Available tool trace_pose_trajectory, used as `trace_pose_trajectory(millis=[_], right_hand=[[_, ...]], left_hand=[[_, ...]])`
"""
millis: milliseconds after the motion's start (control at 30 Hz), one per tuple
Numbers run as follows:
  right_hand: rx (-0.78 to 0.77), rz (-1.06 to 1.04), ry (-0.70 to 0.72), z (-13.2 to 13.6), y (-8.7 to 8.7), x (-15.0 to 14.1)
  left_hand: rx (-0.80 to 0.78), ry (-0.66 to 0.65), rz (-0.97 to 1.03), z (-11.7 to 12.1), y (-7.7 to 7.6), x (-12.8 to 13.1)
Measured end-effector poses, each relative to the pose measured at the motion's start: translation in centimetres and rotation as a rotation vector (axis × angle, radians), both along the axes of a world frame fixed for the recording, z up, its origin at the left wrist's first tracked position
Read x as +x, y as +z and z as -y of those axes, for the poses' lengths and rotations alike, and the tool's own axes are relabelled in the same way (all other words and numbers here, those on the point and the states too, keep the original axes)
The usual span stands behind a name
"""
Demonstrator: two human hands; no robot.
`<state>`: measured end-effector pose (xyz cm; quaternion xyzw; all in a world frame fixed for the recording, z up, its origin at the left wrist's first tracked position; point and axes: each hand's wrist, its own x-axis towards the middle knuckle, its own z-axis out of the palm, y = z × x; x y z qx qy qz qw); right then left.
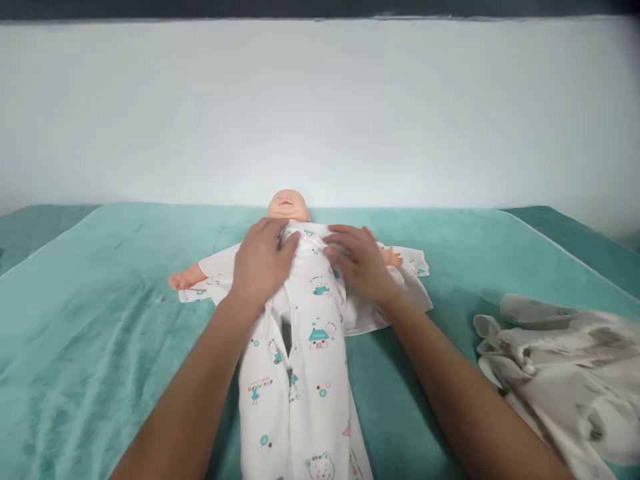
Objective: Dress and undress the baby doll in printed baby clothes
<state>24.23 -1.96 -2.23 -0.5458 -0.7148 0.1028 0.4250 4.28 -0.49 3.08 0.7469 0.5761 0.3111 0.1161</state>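
A baby doll lies on its back, its head toward the wall and its arms spread out. White printed baby pants or romper cover its front up to the chest, with a gap at the middle seam. Beneath the doll a printed white top is spread open on the bed. My left hand rests on the chest at the garment's left upper edge, fingers partly curled with the thumb apart. On the other side my right hand, slightly blurred, touches the upper edge with fingers apart.
A crumpled pile of pale clothes lies at the right. A teal plush blanket covers the bed, and a white wall stands behind it.
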Motion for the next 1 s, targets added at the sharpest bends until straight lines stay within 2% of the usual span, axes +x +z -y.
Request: trace_pose_trajectory(millis=[67, 133, 300, 400, 500, 633, 767, 867, 933, 1000], right_hand=[[-0.031, -0.024, 0.109, 0.5, -0.1, -1.3], [-0.070, -0.087, 0.126, 0.6, -0.3, -1.7], [-0.168, -0.120, 0.161, 0.2, -0.8, -1.1], [-0.116, -0.097, 0.161, 0.2, -0.8, -1.3], [0.046, -0.066, 0.117, 0.6, -0.7, -1.7], [0.199, -0.103, 0.045, 2.0, -0.9, -2.1], [0.174, -0.133, -0.049, 4.0, -1.0, -2.4], [0.094, -0.178, -0.033, 5.5, -1.1, -2.5], [0.019, -0.196, -0.010, 6.6, -1.3, -2.5], [-0.061, -0.212, -0.018, 7.7, -1.8, -2.5]], left_hand=[[-0.008, 0.068, 0.166, 0.7, -1.3, -1.8], [-0.010, 0.076, 0.232, 1.1, -2.5, -2.7], [0.175, 0.084, 0.122, 1.5, -3.6, -2.3], [0.290, 0.066, 0.044, 1.9, -3.8, -2.0], [0.313, 0.063, 0.060, 2.7, -4.2, -1.9], [0.174, 0.043, 0.138, 4.2, -4.3, -3.3], [-0.175, -0.191, 0.093, 6.1, -2.5, -7.2], [-0.400, -0.355, -0.042, 7.6, -0.9, -9.6], [-0.398, -0.359, -0.142, 8.6, -0.6, -9.9], [-0.315, -0.299, -0.244, 9.9, -1.2, -9.1]])
